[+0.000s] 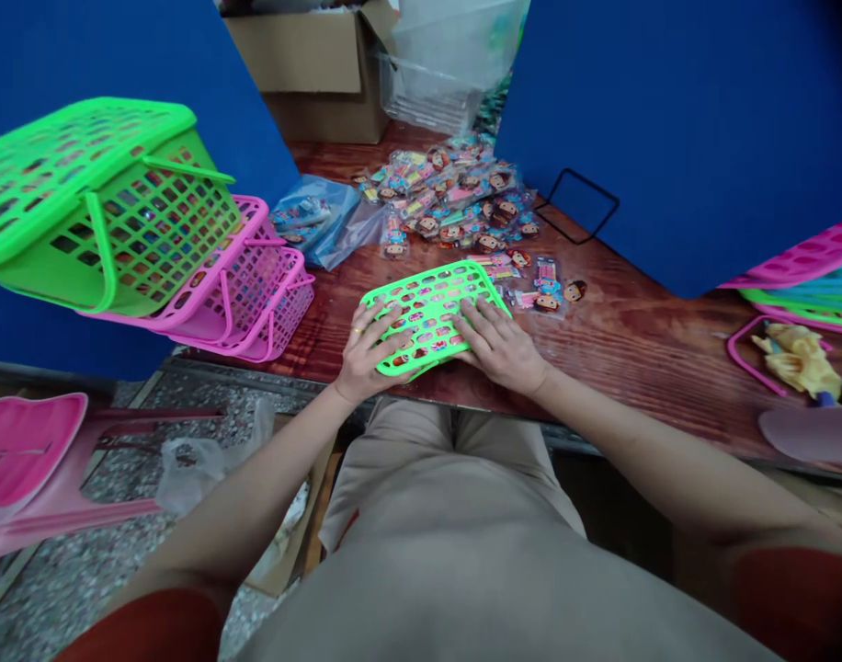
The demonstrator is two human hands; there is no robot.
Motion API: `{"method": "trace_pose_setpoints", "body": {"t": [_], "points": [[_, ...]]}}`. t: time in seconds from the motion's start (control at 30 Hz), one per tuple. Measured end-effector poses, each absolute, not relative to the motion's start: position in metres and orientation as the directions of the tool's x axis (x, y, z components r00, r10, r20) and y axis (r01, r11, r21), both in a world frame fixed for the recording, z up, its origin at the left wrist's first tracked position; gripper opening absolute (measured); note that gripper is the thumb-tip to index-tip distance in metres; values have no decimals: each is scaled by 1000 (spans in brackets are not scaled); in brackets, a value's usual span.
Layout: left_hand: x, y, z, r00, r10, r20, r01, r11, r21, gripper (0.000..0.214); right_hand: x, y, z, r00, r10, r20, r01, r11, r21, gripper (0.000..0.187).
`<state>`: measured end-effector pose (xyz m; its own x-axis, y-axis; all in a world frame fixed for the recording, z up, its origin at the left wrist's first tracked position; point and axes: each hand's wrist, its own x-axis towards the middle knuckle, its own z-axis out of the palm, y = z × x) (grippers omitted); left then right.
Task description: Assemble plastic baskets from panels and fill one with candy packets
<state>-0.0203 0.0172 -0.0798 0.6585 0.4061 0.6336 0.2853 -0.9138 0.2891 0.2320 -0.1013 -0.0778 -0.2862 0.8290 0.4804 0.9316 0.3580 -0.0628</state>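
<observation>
Blue panels: two broad boards [642,110], at ten-thirty and one-thirty about the green basket.
Table: reddish wood [642,322] with visible grain, running beneath the work toward three o'clock.
Stacked carriers: at nine-thirty; a lidded green carrier [152,216] sits on pink carriers [273,280], coloured contents showing through the lattice.
Pink stool: on the speckled floor at eight-thirty [31,450].
Cardboard box: at eleven, toward the rear [303,60], with clear plastic [435,87] beside it.
Packet pile: at twelve, many clear-wrapped toy figures [455,198]; a few loose packets [546,285] lie near two-thirty.
Green basket: centre, at the table's near edge [431,322]; its perforated lid faces up, slightly tilted, and coloured items show through the oval holes.
Blue bag: at ten, crumpled [317,216], between the stacked carriers and the pile.
Left hand: closed on the basket's eight o'clock end [374,348], fingers spread over the lid; one finger wears a ring.
Right hand: closed on its four o'clock end [500,345], fingertips on the lid; thumb hidden.
Yellow item: at three, crumpled [800,359], beside a pink handle [738,354].
Black loop: at two, a thin angular frame [610,213].
</observation>
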Motion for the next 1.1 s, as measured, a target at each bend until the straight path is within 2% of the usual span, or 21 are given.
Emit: {"method": "trace_pose_setpoints", "body": {"t": [0.2,0.33,0.43,0.7,0.87,1.0,1.1], "points": [[-23,25,-76,698,394,597,277,-919,282,40,230,-96,-82,-256,851,459,945,320,-64,56],[-22,36,-64,691,374,618,224,-924,309,36,226,-82,-64,-240,851,466,959,283,-23,51],[-17,47,-52,641,423,641,188,-896,403,32,225,-63,-41,-237,858,455,964,264,4,48],[-4,67,-37,539,660,523,155,-689,708,28,221,-28,-9,-166,889,426,979,201,-38,51],[7,70,-44,377,749,545,110,-620,777,28,222,-13,-6,-132,879,459,957,234,-172,49],[11,70,-47,311,769,558,109,-612,783,27,221,-7,-3,-104,876,471,911,274,-309,45],[13,70,-47,281,780,560,109,-605,788,27,219,-5,-3,-80,876,475,887,280,-367,42]]}}
